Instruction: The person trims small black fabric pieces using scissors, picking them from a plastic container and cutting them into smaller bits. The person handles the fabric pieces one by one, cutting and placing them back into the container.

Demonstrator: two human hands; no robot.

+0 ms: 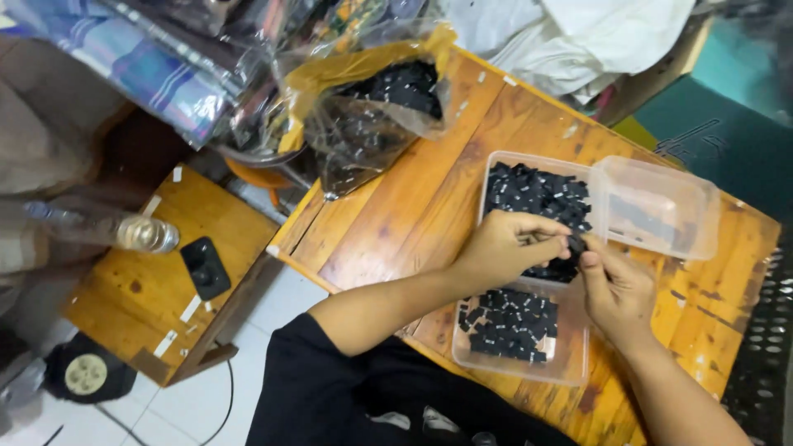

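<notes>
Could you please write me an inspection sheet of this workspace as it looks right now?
Surface: wooden table, worn.
Job's things: clear trays of small black pieces; one piece pinched between both hands.
Clutter: plastic bag of black pieces, empty clear lid.
Hands: left hand and right hand meet over the trays.
Cables: one thin cable on the floor.
Surroundings: low wooden stool with bottle; folded cloth.
</notes>
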